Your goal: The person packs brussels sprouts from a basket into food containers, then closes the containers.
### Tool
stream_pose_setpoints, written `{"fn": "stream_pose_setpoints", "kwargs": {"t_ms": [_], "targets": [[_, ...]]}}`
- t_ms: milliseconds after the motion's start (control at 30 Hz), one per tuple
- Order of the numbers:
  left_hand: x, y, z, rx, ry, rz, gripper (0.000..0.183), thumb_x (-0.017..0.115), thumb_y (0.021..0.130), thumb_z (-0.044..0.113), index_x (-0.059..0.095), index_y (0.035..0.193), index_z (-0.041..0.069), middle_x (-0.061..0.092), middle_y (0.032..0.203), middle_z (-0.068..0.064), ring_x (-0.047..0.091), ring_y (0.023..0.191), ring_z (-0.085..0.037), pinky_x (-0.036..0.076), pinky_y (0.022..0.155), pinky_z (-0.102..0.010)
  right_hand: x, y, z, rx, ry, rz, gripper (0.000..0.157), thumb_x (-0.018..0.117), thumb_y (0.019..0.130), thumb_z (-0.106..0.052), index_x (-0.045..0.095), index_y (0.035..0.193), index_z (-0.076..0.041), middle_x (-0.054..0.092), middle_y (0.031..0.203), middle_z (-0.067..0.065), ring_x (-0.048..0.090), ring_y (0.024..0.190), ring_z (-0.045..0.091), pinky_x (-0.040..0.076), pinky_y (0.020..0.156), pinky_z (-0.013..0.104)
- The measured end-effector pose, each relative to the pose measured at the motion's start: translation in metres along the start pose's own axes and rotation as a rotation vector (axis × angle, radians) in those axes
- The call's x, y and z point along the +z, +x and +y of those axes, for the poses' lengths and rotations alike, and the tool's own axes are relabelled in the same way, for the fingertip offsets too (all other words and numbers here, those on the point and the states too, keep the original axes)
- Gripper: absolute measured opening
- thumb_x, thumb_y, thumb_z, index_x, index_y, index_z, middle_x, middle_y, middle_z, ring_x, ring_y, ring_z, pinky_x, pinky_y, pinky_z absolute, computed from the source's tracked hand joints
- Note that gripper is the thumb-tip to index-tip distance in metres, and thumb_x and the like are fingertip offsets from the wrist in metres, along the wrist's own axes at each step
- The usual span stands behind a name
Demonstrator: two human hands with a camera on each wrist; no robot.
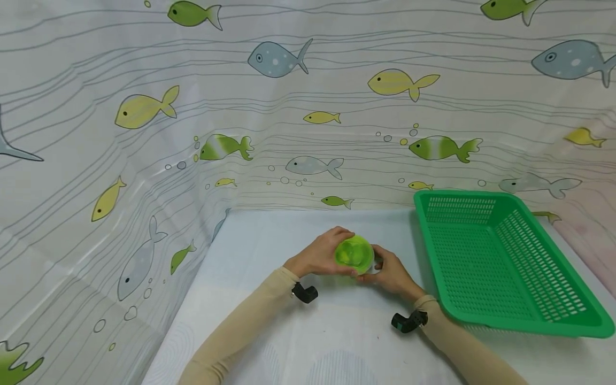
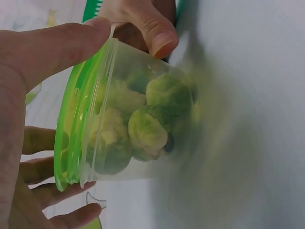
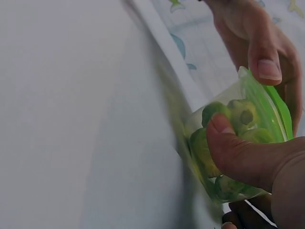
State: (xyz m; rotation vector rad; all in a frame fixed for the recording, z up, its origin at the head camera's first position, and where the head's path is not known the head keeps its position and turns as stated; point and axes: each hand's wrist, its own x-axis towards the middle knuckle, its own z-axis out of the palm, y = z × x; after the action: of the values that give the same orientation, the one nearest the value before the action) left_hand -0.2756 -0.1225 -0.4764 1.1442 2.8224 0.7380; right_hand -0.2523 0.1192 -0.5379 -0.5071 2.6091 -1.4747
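Note:
A clear plastic container [image 2: 138, 171] with a bright green lid [image 1: 354, 253] stands on the white table. Several Brussels sprouts [image 2: 147, 131] show through its wall. From the left and above, my left hand [image 1: 323, 255] grips the lid's rim, thumb on the near side and fingers round the far side. My right hand [image 1: 393, 275] holds the container's body from the right. In the right wrist view its thumb [image 3: 243, 160] presses on the clear wall, while its fingers are mostly hidden behind the container. The lid sits on the container's top.
A large green plastic basket [image 1: 481, 256] stands on the right of the table, close to my right forearm. Fish-patterned sheeting [image 1: 269, 107] rises behind the table and along its left side. Each wrist carries a small black camera [image 1: 305, 293].

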Motion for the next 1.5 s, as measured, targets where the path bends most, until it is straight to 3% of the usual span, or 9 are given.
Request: {"fn": "stream_pose_setpoints", "kwargs": {"t_ms": [400,667,867,1100,1300,1400,1500], "targets": [[0.002,-0.001,0.003,-0.018,0.027,-0.029,0.092,0.088,0.084,0.052,0.053,0.155,0.007,0.053,0.151,-0.007,0.056,0.137,-0.024,0.05,0.114,-0.041,0.001,0.002,0.001,0.008,-0.043,-0.006,0.086,0.098,0.077,-0.025,0.056,0.149,-0.004,0.068,0.126,0.011,0.053,0.095,0.021,0.044,0.082,0.032],[0.003,-0.003,0.002,-0.036,-0.003,-0.035,0.094,0.088,0.084,0.054,0.05,0.158,0.01,0.047,0.157,-0.006,0.052,0.142,-0.024,0.048,0.117,-0.043,0.001,0.0,-0.001,-0.027,0.037,-0.029,0.107,0.1,0.072,-0.022,0.041,0.161,-0.011,0.053,0.157,0.013,0.052,0.121,0.026,0.045,0.089,0.034],[0.005,-0.003,0.0,-0.033,-0.031,-0.032,0.097,0.088,0.084,0.053,0.046,0.159,0.008,0.046,0.156,-0.005,0.053,0.141,-0.022,0.047,0.117,-0.04,0.001,-0.002,-0.003,-0.042,0.088,-0.068,0.124,0.1,0.071,-0.023,0.024,0.169,-0.014,0.041,0.165,0.017,0.05,0.133,0.033,0.049,0.098,0.043],[0.006,-0.004,-0.003,-0.02,-0.041,-0.035,0.098,0.088,0.086,0.047,0.041,0.162,0.007,0.043,0.159,-0.007,0.05,0.145,-0.024,0.045,0.119,-0.042,0.0,-0.005,-0.001,-0.106,0.18,-0.081,0.116,0.093,0.082,-0.022,0.019,0.17,-0.016,0.04,0.165,0.021,0.05,0.141,0.041,0.05,0.104,0.051],[0.009,-0.009,-0.009,-0.059,-0.117,-0.018,0.107,0.088,0.086,0.049,0.03,0.167,0.009,0.034,0.167,-0.009,0.042,0.153,-0.029,0.039,0.124,-0.049,-0.001,-0.005,0.002,-0.14,0.235,-0.081,0.106,0.087,0.089,-0.019,0.019,0.171,-0.018,0.04,0.166,0.022,0.05,0.141,0.042,0.049,0.104,0.053],[0.009,-0.014,-0.014,-0.082,-0.169,0.005,0.104,0.087,0.087,0.047,0.032,0.165,0.006,0.037,0.165,-0.011,0.043,0.152,-0.031,0.038,0.124,-0.051,-0.001,-0.005,0.002,-0.146,0.25,-0.083,0.105,0.086,0.09,-0.017,0.019,0.171,-0.018,0.041,0.165,0.023,0.053,0.137,0.041,0.05,0.103,0.051],[0.009,-0.019,-0.018,-0.097,-0.22,0.005,0.096,0.084,0.09,0.043,0.035,0.164,0.004,0.044,0.16,-0.012,0.049,0.146,-0.032,0.044,0.12,-0.052,-0.001,-0.005,0.002,-0.152,0.248,-0.087,0.103,0.085,0.091,-0.017,0.02,0.171,-0.016,0.042,0.165,0.023,0.054,0.136,0.041,0.05,0.102,0.051]]}}
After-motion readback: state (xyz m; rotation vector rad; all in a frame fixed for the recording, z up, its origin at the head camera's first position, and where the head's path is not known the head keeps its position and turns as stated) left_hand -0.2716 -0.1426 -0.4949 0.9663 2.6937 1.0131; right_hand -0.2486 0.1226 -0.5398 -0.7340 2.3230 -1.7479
